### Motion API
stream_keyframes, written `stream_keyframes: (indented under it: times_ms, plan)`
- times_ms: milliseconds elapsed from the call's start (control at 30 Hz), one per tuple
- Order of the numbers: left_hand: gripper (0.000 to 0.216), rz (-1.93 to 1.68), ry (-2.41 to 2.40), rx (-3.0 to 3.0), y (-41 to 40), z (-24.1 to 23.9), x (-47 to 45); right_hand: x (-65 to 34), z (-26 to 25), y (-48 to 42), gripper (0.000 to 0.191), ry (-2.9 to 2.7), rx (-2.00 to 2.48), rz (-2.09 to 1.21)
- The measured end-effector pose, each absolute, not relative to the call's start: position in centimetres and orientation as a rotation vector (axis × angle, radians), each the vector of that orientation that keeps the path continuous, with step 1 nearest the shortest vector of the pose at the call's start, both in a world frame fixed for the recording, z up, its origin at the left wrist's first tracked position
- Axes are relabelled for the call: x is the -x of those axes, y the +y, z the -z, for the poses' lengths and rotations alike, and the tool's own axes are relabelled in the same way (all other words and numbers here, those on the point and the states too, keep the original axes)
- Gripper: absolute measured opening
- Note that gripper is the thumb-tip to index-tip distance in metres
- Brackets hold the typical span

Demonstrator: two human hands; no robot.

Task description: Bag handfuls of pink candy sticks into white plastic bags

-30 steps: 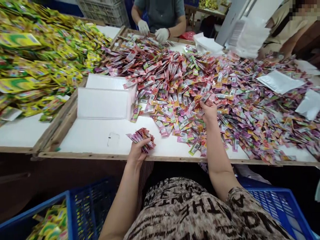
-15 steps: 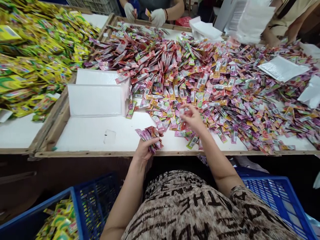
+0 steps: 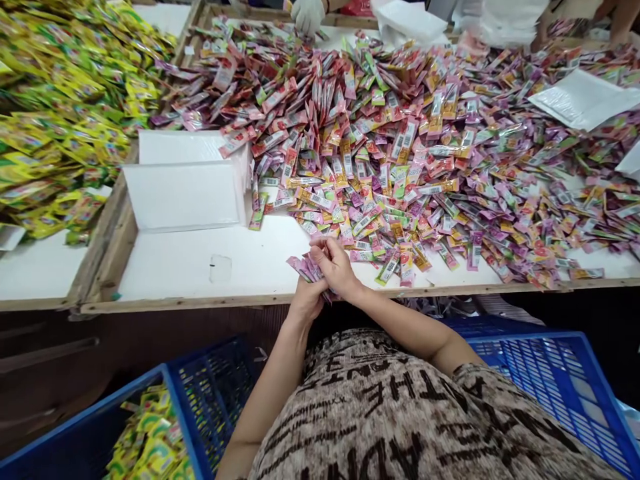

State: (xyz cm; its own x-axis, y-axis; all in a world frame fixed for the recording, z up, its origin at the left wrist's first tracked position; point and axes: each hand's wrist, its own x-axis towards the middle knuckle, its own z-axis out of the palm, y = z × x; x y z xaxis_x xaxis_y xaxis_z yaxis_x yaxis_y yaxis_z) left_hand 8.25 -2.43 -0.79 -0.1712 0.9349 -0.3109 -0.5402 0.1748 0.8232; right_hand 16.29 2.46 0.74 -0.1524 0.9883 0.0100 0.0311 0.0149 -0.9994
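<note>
Head camera looks down on a white worktop (image 3: 200, 267) with a wooden rim. At far left a heap of yellow-green packets (image 3: 65, 113) covers the neighbouring surface, and a blue crate (image 3: 190, 400) below holds more of them. Next comes a white box (image 3: 183, 193), standing just beside the big pile of pink sachets (image 3: 425, 153). At the near edge the left hand (image 3: 306, 300) is closed around a small bundle of sachets (image 3: 307, 268), and the right hand (image 3: 337, 267) is laid on top of it, fingers pinching it. At top, a co-worker's gloved hand (image 3: 307, 13) touches the pile. A second blue crate (image 3: 540, 393) sits lower right.
</note>
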Motion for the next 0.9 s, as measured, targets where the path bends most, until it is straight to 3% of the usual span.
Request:
stream_keyframes:
  times_ms: [100, 200, 300, 400, 567, 667, 800, 900]
  plan:
    - [0.057, -1.392, 1.121, -0.522, -1.7, 0.5, -8.0, -16.1, -1.3, 3.7, 0.037, -1.6, 1.024, -1.297]
    - [0.048, -1.421, 1.32, -0.567, -0.9, 0.2, -6.2, -18.8, -2.4, 7.1, 0.03, -1.916, 0.992, -1.257]
    - [0.04, -1.564, 1.61, -0.668, -0.3, 0.7, -3.3, -23.4, -2.7, 11.2, 0.022, -2.297, 1.222, -0.843]
    - [0.047, -1.511, 1.783, -0.857, -0.3, 2.1, -0.8, -27.5, -2.1, 14.1, 0.019, -2.584, 1.352, -0.597]
    - [0.055, -1.11, 1.866, -1.236, -0.7, 3.9, 0.3, -31.2, -2.8, 15.8, 0.011, -2.242, 1.399, -0.665]
    - [0.055, -1.157, 1.879, -1.175, -0.9, 3.9, 0.2, -32.8, -5.1, 14.9, 0.014, -1.992, 1.428, -0.647]
    - [0.042, -1.467, 1.859, -0.836, -0.8, 3.6, 0.4, -33.7, -6.0, 10.5, 0.006, -2.366, 1.255, -0.804]
    - [0.037, -1.641, 1.788, -0.713, -0.5, 3.4, 0.5, -33.0, -4.2, 5.9, 0.021, -2.843, 1.125, -0.781]
